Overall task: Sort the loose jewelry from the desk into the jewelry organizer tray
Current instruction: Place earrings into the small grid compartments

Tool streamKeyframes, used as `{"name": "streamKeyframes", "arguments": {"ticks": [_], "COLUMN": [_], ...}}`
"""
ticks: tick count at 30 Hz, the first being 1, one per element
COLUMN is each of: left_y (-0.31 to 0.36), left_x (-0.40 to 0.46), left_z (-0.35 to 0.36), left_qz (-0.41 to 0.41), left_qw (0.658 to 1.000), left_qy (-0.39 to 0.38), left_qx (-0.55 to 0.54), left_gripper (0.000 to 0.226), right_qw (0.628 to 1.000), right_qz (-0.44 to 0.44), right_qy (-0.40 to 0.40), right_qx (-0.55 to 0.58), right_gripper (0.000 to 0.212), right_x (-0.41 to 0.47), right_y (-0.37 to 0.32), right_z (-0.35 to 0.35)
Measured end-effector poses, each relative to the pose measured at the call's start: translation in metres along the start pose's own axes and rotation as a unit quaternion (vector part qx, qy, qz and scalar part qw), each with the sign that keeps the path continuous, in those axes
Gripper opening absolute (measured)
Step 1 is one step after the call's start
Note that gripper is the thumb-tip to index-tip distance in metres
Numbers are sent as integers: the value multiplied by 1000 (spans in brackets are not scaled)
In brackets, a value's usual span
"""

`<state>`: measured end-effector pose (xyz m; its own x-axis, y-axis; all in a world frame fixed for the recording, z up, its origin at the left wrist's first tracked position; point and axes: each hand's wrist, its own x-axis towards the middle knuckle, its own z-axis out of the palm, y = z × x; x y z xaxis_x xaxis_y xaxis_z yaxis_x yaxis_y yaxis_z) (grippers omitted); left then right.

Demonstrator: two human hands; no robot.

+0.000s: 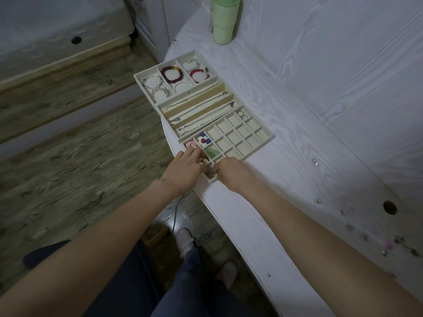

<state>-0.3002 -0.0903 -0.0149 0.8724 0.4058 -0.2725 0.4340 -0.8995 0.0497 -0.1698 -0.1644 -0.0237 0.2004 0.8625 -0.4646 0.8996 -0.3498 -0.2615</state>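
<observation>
Well along, by the look of it. Farthest left, bracelets in the three big compartments of the jewelry organizer tray; next, chains laid out in the long slots; then the small grid, filled only at its near-left cells: a pink piece, red, white and blue beads, something green, plus a ring at the far corner. Most grid cells bare.

Left hand resting over the grid's near-left corner, fingers bent down onto small pale pieces; whether pinching one or only touching, cannot tell. Right hand just beside it at the tray's near edge, fingertips curled out of sight, grip likewise impossible to judge.

Still to sort, probably: loose rings and small pieces scattered on the white counter, well apart to the right of both hands, with a blurred cluster at far right.
</observation>
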Motion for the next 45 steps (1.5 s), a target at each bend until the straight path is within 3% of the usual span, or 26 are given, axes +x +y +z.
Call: {"name": "streamKeyframes", "arguments": {"ticks": [4,7,8,10,12,13,17,20,24,28,31,36,39,45], "left_y": [0,1,1,1,1,1,1,4,8,7,1,-4,-9,-18], "left_x": [-1,-1,0,0,1,2,4,2,5,14,20,22,21,22], "left_z": [1,3,3,4,6,6,3,0,-7,-12,-14,-16,-17,-24], "left_qz": [8,13,12,9,-4,-15,-50,-32,-40,-18,-27,-3,29,66], "left_qw": [1000,1000,1000,1000,998,994,952,938,924,930,930,937,938,951], "left_qy": [-5,-12,-12,-4,28,53,170,251,294,175,147,120,117,86], "left_qx": [-2,2,2,-9,-59,-95,-250,-238,-241,-324,-336,-328,-326,-290], "left_gripper": [60,55,54,55,56,55,29,16,18,31,25,16,17,9], "right_qw": [997,955,921,808,690,652,591,591,656,643,630,672,702,726], "right_qz": [13,86,121,165,144,130,84,67,85,65,59,65,42,33], "right_qy": [23,70,67,37,4,-10,-38,-29,-11,-25,-25,-22,-60,-91], "right_qx": [77,275,365,565,709,747,801,803,750,763,774,737,708,681], "right_gripper": [27,22,22,25,28,30,32,25,25,31,30,42,49,52], "right_x": [-2,-6,-8,-13,-19,-21,-26,-26,-23,-22,-22,-24,-24,-19], "right_y": [5,9,10,12,16,18,19,18,15,7,5,3,4,3], "right_z": [-2,-10,-14,-20,-23,-24,-24,-26,-25,-23,-25,-28,-31,-31]}}
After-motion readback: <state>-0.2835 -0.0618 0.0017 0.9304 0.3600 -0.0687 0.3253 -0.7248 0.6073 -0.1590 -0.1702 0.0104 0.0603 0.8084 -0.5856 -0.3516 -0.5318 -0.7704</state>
